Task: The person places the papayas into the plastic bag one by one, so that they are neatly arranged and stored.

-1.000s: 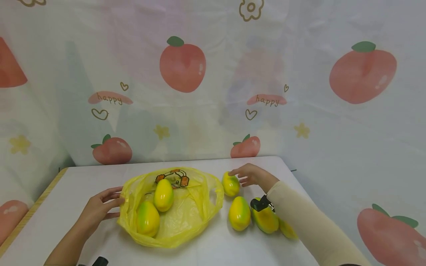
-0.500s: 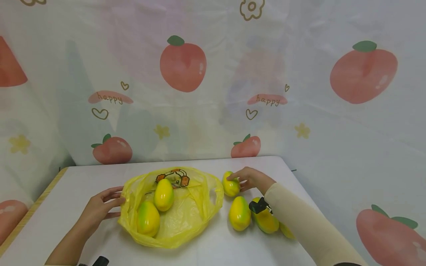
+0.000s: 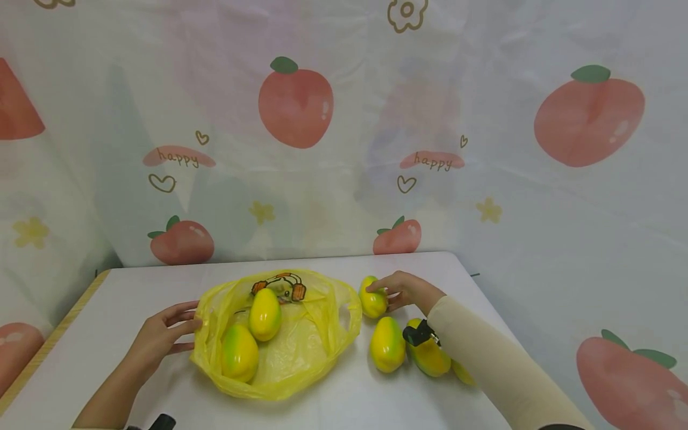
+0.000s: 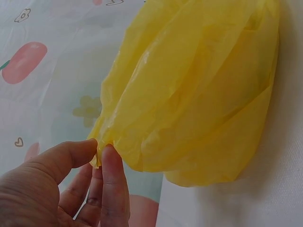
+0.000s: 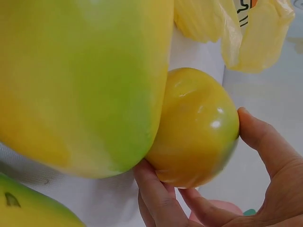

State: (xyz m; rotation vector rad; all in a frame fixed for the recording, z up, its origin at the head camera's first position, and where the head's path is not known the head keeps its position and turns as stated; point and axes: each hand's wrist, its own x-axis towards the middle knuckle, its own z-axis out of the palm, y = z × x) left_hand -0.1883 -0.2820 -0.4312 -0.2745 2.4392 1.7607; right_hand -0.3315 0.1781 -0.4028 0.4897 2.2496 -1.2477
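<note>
i've got the left hand (image 3: pixel 159 334) at the left edge of a yellow plastic bag (image 3: pixel 292 361), and my left wrist view shows thumb and fingertips pinching a small gathered fold of its rim. the bag lies open on the white table (image 3: pixel 344 413), with a cartoon print (image 3: pixel 285 291) inside its far wall. in the left part of the bag i see two yellow-green fruits, the lower fruit (image 3: pixel 238 355) nearer the person and the upper fruit (image 3: pixel 265 315) just beyond it. over on the other side, the right hand (image 3: pixel 409 288) is curled round the far fruit (image 3: pixel 374 306), just beside the bag's right edge; on my right wrist feed the thumb sits against one side and the fingers against the other. i can't tell whether that fruit is resting on the table or slightly raised. nearer the person, the middle fruit (image 3: pixel 387 345) lies on the table, and to its right is another fruit (image 3: pixel 432 360), partly hidden from me by the black device (image 3: pixel 416 333) at the wrist. the pale sleeve (image 3: pixel 484 346) covers part of the last fruit (image 3: pixel 462 374). behind everything i see a backdrop (image 3: pixel 333 197) printed with red fruit.
</note>
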